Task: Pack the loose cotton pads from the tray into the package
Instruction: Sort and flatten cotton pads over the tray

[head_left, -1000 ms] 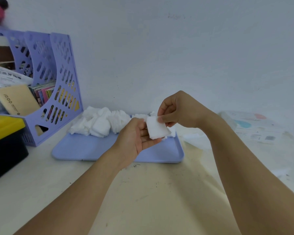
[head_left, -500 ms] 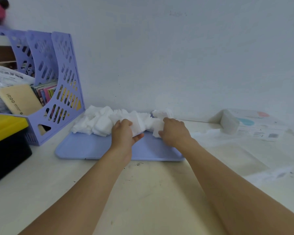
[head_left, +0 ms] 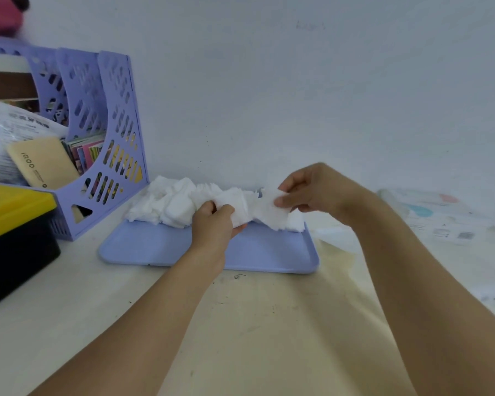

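We note a lavender tray [head_left: 160,247] lying flat on the pale tabletop [head_left: 255,338], its far edge close to the white wall [head_left: 269,81]. A heap of loose white cotton pads [head_left: 177,201] runs along the far side of the tray, from its far left corner across toward the right end; the near half of the tray is bare plastic. Our left hand [head_left: 213,225] sits over the middle of the tray, fingers curled around a small stack of pads [head_left: 236,211] that it grips at the near edge of the heap. Our right hand [head_left: 312,192] is raised just above the right end of the heap, thumb and fingertips pinching a single square pad [head_left: 269,215], which hangs tilted in front of the pile. The two hands are near each other but apart. The package [head_left: 437,215] lies on the table well to the right of the tray, a flat, pale wrapper with pink and blue printed spots; it is blurred, and we cannot tell whether its mouth is open. To the left of the tray stands a lavender perforated file rack [head_left: 109,144] holding magazines and a beige box [head_left: 45,164]. Nearer us on the left is a black bin with a yellow lid [head_left: 12,207].
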Tool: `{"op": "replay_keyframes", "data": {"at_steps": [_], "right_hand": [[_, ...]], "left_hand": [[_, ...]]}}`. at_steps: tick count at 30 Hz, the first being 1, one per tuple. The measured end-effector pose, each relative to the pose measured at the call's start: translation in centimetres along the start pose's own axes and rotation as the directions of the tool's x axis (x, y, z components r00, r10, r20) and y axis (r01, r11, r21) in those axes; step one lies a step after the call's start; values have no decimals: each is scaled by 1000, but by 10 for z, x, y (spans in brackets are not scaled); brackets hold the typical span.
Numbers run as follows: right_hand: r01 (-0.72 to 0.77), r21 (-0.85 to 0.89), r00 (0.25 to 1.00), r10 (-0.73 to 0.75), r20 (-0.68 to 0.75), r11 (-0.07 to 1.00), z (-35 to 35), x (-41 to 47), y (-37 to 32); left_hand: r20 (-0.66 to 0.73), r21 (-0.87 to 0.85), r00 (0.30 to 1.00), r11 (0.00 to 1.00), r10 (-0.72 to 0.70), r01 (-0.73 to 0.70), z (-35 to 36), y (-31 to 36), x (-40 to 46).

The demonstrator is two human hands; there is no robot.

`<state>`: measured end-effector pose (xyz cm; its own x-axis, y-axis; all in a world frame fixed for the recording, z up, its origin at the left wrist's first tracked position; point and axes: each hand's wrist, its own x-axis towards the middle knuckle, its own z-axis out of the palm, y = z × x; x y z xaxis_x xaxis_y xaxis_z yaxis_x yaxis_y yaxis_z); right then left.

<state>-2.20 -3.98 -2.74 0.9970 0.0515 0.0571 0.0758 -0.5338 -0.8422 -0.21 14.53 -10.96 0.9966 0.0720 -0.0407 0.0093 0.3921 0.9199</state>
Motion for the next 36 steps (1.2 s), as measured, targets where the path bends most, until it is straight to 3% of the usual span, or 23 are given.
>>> {"op": "replay_keyframes", "data": {"at_steps": [3,7,16,20,22,26,31,36], "right_hand": [[90,33,988,-94,119,995,4,-7,-13],[177,-194,984,-170,51,965,16,5,-8],[253,-215,966,-258,7,943,24,8,-5],[258,-221,961,-274,-46,940,28,9,-3],[256,-180,962,-269,-51,950,30,8,-4],[249,-86,950,-261,-173,965,19,3,-14],[176,-208,984,-172,39,962,16,-10,-31],[123,-236,991,-132,-26,964,20,-9,-33]], "left_hand": [[151,20,986,997,-73,71,2,1,-8],[213,32,968,991,-133,130,8,3,-15],[264,70,946,982,-190,177,14,9,-22],[346,128,928,987,-139,100,13,7,-24],[316,99,942,992,-110,83,12,6,-24],[212,-43,963,983,-168,181,11,11,-21],[177,-111,973,979,-148,169,12,12,-21],[186,-152,974,976,-128,158,15,11,-21]]}}
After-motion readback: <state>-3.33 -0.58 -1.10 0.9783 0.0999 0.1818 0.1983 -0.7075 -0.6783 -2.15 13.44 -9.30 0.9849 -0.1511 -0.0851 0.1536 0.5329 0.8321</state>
